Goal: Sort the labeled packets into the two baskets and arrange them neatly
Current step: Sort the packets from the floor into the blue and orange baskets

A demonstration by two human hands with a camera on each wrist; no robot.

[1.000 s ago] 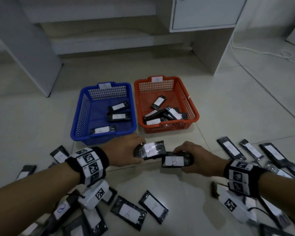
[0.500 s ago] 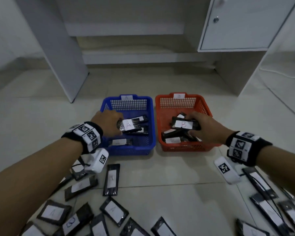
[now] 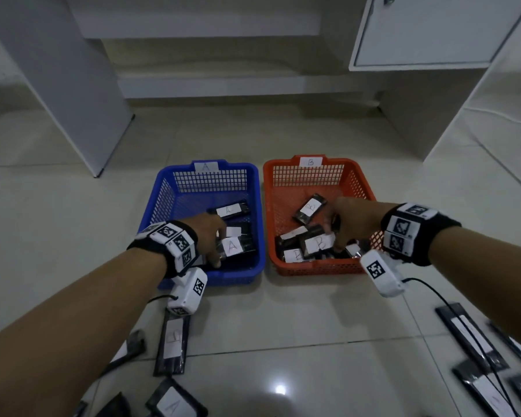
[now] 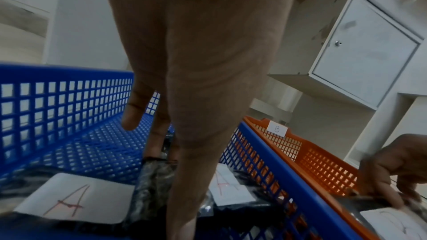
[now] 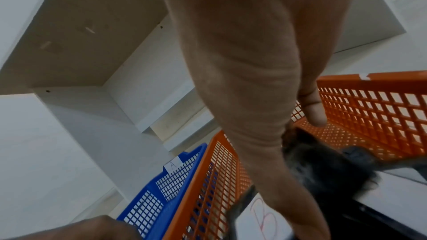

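Note:
A blue basket [image 3: 254,206] tagged A and an orange basket [image 3: 364,188] tagged B stand side by side on the floor. My left hand [image 3: 218,248] reaches into the blue basket and pinches a black packet labelled A [image 3: 232,246] low over other A packets [image 3: 228,210]. My right hand [image 3: 333,237] is in the orange basket, its thumb and fingers around a black packet labelled B [image 3: 318,243] on top of a loose pile of B packets [image 3: 309,208]. The right wrist view shows the thumb along that B packet [image 5: 261,220].
Loose labelled packets lie on the tiled floor near me, at the left [image 3: 173,341] and right [image 3: 469,335]. A white desk panel [image 3: 73,85] and a cabinet [image 3: 427,28] stand behind the baskets. A white cable [image 3: 509,118] runs along the floor at far right.
Both hands lifted their packets from the floor, carried them forward, and have now lowered them into the baskets, A into blue and B into orange.

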